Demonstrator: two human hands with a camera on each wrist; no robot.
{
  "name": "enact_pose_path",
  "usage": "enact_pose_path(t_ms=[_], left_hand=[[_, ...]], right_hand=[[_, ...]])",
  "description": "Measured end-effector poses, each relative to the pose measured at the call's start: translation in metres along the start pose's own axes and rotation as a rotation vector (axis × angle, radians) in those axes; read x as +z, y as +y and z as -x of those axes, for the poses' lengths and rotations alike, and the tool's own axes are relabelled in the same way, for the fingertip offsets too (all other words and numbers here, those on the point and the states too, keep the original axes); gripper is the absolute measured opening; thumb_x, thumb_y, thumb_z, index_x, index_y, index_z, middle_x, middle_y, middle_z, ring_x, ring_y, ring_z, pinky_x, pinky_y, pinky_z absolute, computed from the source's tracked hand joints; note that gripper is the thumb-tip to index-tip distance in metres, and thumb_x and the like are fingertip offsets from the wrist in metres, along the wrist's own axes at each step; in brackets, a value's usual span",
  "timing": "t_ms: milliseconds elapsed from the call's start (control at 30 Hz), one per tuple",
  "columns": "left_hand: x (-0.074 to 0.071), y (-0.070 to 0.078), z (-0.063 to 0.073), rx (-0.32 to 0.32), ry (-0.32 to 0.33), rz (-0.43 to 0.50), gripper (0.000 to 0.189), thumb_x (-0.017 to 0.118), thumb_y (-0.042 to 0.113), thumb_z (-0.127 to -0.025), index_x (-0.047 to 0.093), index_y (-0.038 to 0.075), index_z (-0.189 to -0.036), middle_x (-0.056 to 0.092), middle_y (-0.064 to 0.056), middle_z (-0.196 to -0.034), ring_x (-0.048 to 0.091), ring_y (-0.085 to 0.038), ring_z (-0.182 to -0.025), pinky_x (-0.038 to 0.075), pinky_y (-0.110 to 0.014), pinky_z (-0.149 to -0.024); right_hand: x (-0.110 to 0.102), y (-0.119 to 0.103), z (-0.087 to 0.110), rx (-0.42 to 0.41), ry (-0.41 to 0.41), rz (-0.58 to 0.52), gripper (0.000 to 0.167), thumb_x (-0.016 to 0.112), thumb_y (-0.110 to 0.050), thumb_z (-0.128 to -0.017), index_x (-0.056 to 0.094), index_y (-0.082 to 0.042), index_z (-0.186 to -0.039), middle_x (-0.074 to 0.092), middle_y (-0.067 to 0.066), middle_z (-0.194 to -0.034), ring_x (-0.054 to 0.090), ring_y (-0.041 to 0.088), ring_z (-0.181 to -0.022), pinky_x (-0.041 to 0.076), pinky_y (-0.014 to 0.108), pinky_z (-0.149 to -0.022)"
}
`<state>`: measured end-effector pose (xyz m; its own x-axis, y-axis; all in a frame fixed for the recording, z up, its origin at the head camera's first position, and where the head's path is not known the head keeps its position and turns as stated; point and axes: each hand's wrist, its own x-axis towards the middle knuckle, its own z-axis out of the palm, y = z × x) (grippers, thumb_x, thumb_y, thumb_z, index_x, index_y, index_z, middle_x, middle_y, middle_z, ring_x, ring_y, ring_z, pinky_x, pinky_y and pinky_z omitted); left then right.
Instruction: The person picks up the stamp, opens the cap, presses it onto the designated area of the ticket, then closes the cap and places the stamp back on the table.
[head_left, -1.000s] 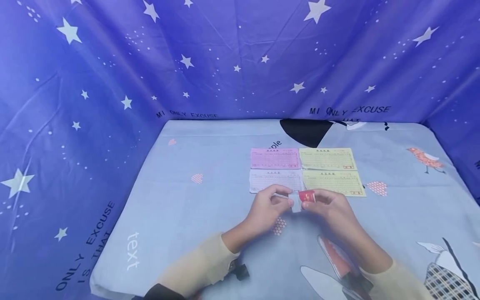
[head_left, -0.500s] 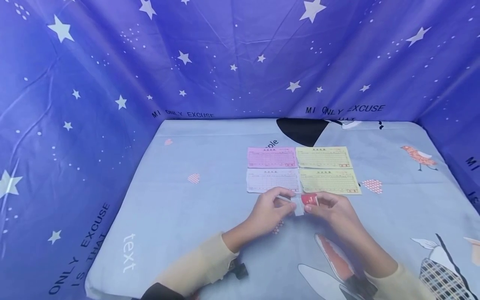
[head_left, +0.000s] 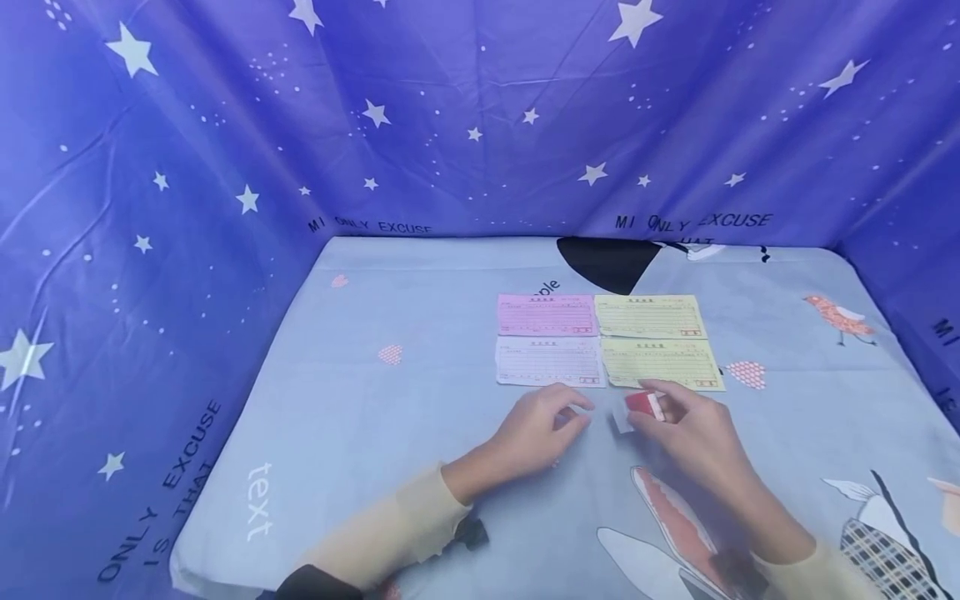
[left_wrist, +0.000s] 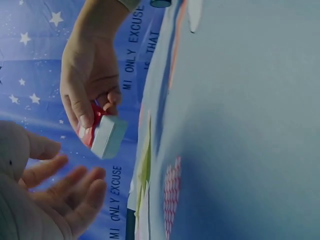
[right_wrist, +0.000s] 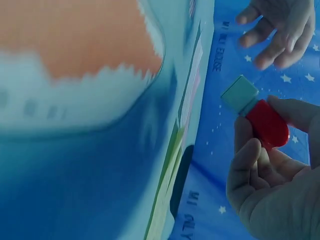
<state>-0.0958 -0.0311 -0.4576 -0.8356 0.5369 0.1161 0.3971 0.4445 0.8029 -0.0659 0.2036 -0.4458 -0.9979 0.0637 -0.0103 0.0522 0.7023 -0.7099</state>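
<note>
My right hand (head_left: 697, 433) pinches a small stamp by its rounded red handle between thumb and fingers, above the cloth just in front of the paper slips. In the right wrist view the stamp (right_wrist: 268, 122) has a pale, square block end joined by a narrow neck, pointing toward the other hand. From the left wrist, that block end (left_wrist: 110, 137) shows beyond the right fingertips. My left hand (head_left: 536, 429) hovers to the left of the stamp, fingers loosely bent and apart, with nothing in them. A gap separates it from the stamp.
Beyond the hands, form slips lie flat in two rows: a pink slip (head_left: 546, 315) and a yellow slip (head_left: 651, 317) behind, a white slip (head_left: 547, 361) and another yellow slip (head_left: 667, 360) in front. A pale blue printed cloth (head_left: 337, 417) covers the table. Starry blue curtains (head_left: 420, 100) surround it.
My left hand has let go of the stamp's pale end, which it was pinching before. The right hand has drawn the stamp away to the right, and the hands are farther apart.
</note>
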Motion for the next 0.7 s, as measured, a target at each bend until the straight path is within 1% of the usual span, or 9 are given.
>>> enact_pose_path(t_ms=[100,167,233,300,400,467,633,700], left_hand=[[-0.001,-0.002,0.002,0.130,0.025,-0.129,0.014,0.064,0.016,-0.098,0.072,0.011,-0.109,0.071,0.004,-0.109,0.065,0.001,-0.094,0.048,-0.012,-0.083],[-0.002,-0.003,0.004,0.187,0.047,-0.193,0.013,0.064,0.015,-0.098,0.073,0.011,-0.106,0.071,0.004,-0.106,0.065,0.000,-0.093,0.048,-0.012,-0.083],[-0.003,-0.004,0.005,0.216,0.064,-0.239,0.012,0.064,0.015,-0.098,0.073,0.012,-0.105,0.071,0.004,-0.105,0.065,-0.001,-0.093,0.048,-0.011,-0.083],[-0.004,-0.004,0.007,0.229,0.073,-0.273,0.012,0.063,0.015,-0.098,0.073,0.013,-0.104,0.071,0.004,-0.104,0.065,-0.001,-0.093,0.048,-0.012,-0.083],[-0.005,-0.004,0.009,0.245,0.086,-0.309,0.011,0.063,0.015,-0.098,0.073,0.013,-0.104,0.071,0.004,-0.105,0.065,-0.002,-0.096,0.049,-0.012,-0.085],[-0.006,-0.004,0.010,0.261,0.098,-0.333,0.011,0.063,0.016,-0.098,0.073,0.013,-0.104,0.071,0.004,-0.105,0.065,-0.002,-0.098,0.049,-0.013,-0.086],[-0.009,-0.005,0.011,0.298,0.117,-0.391,0.012,0.063,0.018,-0.099,0.073,0.013,-0.104,0.071,0.004,-0.106,0.066,-0.004,-0.101,0.050,-0.015,-0.087],[-0.011,-0.007,0.011,0.304,0.125,-0.400,0.012,0.063,0.017,-0.099,0.073,0.013,-0.105,0.071,0.003,-0.106,0.067,-0.006,-0.101,0.050,-0.016,-0.088]], right_hand=[[-0.002,0.009,-0.001,-0.074,0.107,0.091,0.049,0.086,-0.030,-0.080,0.072,-0.012,-0.123,0.063,0.002,-0.073,0.055,0.018,-0.070,0.043,0.023,-0.059],[-0.004,0.014,-0.002,-0.121,0.170,0.135,0.045,0.087,-0.024,-0.078,0.074,-0.010,-0.118,0.065,0.003,-0.072,0.057,0.018,-0.068,0.043,0.023,-0.057],[-0.006,0.018,-0.003,-0.160,0.227,0.185,0.042,0.087,-0.021,-0.077,0.075,-0.008,-0.115,0.067,0.003,-0.071,0.059,0.018,-0.066,0.043,0.026,-0.055],[-0.008,0.022,-0.004,-0.171,0.261,0.230,0.040,0.084,-0.019,-0.077,0.075,-0.005,-0.113,0.067,0.003,-0.069,0.059,0.020,-0.064,0.043,0.032,-0.055],[-0.010,0.028,-0.005,-0.165,0.281,0.287,0.036,0.079,-0.018,-0.079,0.075,-0.003,-0.112,0.066,0.004,-0.066,0.058,0.024,-0.063,0.043,0.041,-0.055],[-0.011,0.031,-0.006,-0.149,0.275,0.313,0.035,0.076,-0.019,-0.082,0.074,-0.002,-0.112,0.068,0.007,-0.068,0.058,0.027,-0.063,0.043,0.045,-0.055],[-0.011,0.035,-0.009,-0.125,0.250,0.350,0.034,0.072,-0.018,-0.084,0.073,0.001,-0.112,0.071,0.021,-0.082,0.061,0.036,-0.066,0.045,0.052,-0.056],[-0.010,0.036,-0.010,-0.120,0.246,0.357,0.034,0.071,-0.018,-0.084,0.073,0.001,-0.112,0.071,0.024,-0.084,0.062,0.039,-0.067,0.045,0.054,-0.056]])
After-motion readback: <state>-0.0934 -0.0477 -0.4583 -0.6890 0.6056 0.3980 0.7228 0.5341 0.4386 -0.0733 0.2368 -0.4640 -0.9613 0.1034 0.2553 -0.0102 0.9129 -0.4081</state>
